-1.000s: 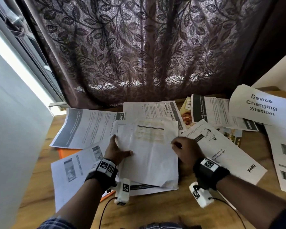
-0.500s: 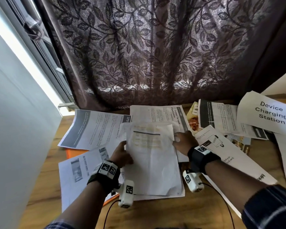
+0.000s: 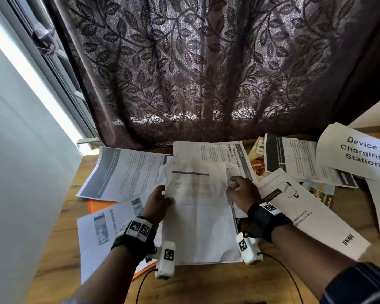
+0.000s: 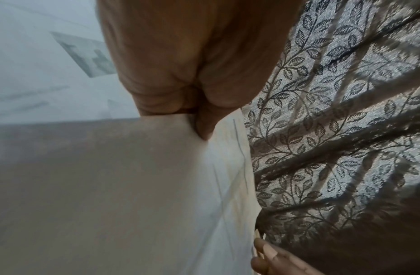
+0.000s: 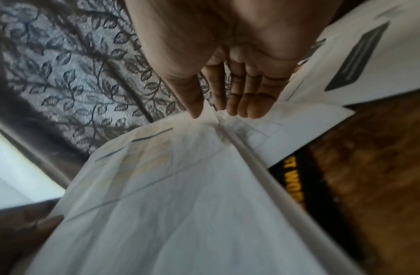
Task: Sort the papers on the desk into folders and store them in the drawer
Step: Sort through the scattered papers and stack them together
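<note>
This looks like a room in a home, used as a work corner. A wooden desk stands pushed up against a window, and a heavy brown curtain woven with leaves hangs right behind it, daylight glowing through its lower part. Printed papers lie scattered over the desk, one sign reading "Device Charging Station". A plain pale wall closes the left side.
</note>
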The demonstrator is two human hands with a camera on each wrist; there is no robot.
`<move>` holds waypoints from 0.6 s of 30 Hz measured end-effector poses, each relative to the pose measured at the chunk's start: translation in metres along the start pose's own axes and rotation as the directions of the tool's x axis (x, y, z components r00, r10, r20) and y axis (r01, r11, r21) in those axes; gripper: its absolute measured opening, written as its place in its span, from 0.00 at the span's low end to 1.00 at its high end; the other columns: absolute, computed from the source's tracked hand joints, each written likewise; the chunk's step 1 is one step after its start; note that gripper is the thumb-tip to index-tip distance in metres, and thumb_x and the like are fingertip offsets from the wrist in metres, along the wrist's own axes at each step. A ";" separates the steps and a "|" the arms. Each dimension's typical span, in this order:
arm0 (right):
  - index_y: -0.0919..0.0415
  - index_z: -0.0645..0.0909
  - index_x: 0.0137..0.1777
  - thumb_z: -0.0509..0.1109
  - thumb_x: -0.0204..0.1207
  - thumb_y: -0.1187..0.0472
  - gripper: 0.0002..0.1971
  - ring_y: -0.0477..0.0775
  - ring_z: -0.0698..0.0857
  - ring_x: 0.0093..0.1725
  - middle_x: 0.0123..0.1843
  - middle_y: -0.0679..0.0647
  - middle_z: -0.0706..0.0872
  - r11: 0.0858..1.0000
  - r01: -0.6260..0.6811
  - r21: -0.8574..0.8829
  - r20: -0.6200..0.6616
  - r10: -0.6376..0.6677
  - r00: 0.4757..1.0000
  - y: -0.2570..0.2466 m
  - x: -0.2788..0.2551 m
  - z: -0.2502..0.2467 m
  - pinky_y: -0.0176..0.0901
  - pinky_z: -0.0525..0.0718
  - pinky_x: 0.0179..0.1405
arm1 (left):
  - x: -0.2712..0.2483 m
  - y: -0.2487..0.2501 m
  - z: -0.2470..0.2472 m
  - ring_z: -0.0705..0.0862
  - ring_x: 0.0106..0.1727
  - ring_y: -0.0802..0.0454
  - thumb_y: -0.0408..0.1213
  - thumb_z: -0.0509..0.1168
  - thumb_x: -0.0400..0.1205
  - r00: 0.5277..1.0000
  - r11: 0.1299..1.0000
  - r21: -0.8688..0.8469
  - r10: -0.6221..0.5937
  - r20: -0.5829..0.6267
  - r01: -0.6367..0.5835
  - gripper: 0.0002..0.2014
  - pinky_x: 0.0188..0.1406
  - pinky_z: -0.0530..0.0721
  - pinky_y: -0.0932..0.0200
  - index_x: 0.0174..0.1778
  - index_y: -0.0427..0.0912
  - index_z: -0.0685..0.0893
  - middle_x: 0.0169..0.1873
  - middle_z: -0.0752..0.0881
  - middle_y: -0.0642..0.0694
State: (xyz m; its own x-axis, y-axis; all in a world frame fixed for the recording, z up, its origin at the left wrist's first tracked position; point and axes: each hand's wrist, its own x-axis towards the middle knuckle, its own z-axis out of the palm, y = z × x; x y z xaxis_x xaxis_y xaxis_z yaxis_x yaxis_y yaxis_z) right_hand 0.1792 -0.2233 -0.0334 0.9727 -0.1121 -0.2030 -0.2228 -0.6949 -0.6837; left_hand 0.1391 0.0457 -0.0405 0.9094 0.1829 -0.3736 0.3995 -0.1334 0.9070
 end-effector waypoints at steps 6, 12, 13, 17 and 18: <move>0.65 0.86 0.56 0.74 0.78 0.65 0.08 0.55 0.88 0.46 0.43 0.50 0.90 0.822 0.001 0.570 0.054 -0.038 0.998 -0.012 -0.016 -0.005 0.32 0.85 0.38 | -0.018 0.032 0.003 0.86 0.52 0.39 0.20 0.60 0.83 0.989 0.980 -0.149 0.138 0.049 -0.129 0.14 0.55 0.84 0.40 0.55 0.44 0.81 0.51 0.89 0.37; 0.54 0.87 0.54 0.74 0.77 0.64 0.08 0.59 0.91 0.55 0.54 0.57 0.93 0.675 0.242 0.697 -0.167 -0.174 0.970 -0.053 -0.021 -0.032 0.54 0.88 0.57 | -0.030 0.071 0.011 0.84 0.58 0.41 0.27 0.63 0.70 0.945 0.906 -0.271 0.317 -0.076 -0.326 0.18 0.58 0.85 0.42 0.53 0.50 0.81 0.55 0.87 0.41; 0.55 0.87 0.54 0.74 0.77 0.64 0.08 0.60 0.91 0.55 0.54 0.58 0.93 0.654 0.274 0.705 -0.205 -0.182 0.962 -0.060 -0.021 -0.036 0.55 0.88 0.56 | -0.032 0.078 0.012 0.84 0.58 0.43 0.26 0.62 0.68 0.938 0.885 -0.313 0.336 -0.080 -0.344 0.21 0.58 0.85 0.44 0.55 0.48 0.81 0.55 0.87 0.42; 0.57 0.88 0.53 0.76 0.76 0.68 0.08 0.53 0.91 0.48 0.48 0.55 0.93 0.582 0.358 0.730 -0.304 -0.193 0.933 -0.072 -0.026 -0.047 0.49 0.90 0.49 | -0.036 0.091 0.014 0.84 0.59 0.46 0.25 0.64 0.69 0.916 0.824 -0.410 0.391 -0.087 -0.391 0.28 0.57 0.87 0.51 0.68 0.33 0.75 0.60 0.84 0.37; 0.58 0.88 0.54 0.77 0.74 0.68 0.10 0.54 0.91 0.49 0.49 0.55 0.93 0.579 0.349 0.737 -0.299 -0.184 0.937 -0.069 -0.026 -0.045 0.49 0.90 0.49 | -0.035 0.090 0.014 0.84 0.59 0.45 0.27 0.66 0.70 0.914 0.823 -0.406 0.396 -0.089 -0.396 0.28 0.58 0.86 0.49 0.69 0.31 0.75 0.60 0.84 0.35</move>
State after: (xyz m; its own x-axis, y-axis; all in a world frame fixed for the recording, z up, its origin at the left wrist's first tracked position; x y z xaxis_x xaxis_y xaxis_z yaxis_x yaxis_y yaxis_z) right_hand 0.1719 -0.2043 0.0503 0.9711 -0.1895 0.1448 0.1626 0.0818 -0.9833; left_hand 0.1447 0.0135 0.0511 0.9789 0.2012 0.0350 -0.0786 0.2133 0.9738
